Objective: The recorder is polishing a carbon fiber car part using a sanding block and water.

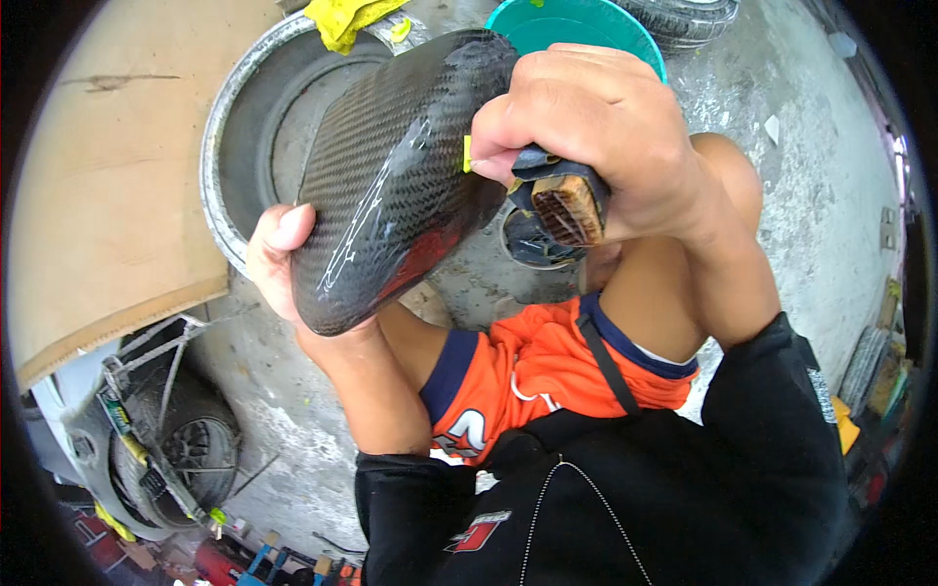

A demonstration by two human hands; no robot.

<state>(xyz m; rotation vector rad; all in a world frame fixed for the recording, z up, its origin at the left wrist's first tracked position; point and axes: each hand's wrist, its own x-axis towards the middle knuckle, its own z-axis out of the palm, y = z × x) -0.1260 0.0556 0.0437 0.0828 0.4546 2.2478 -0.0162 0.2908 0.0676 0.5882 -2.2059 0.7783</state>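
Observation:
A glossy black carbon-fibre shell, curved and with a red reflection or patch low on its side, is held up in front of me. My left hand grips its lower left end, thumb on the near face. My right hand is closed around a wooden block wrapped in dark sheet, its bare wood end facing me. The right fingertips are at the shell's right edge, beside a small yellow bit. Whether the wrapped block touches the shell is hidden by the hand.
Behind the shell lies a grey wheel rim or ring with a yellow cloth on it. A teal basin and a tyre stand farther off. A small container sits between my legs. A wooden board is at left.

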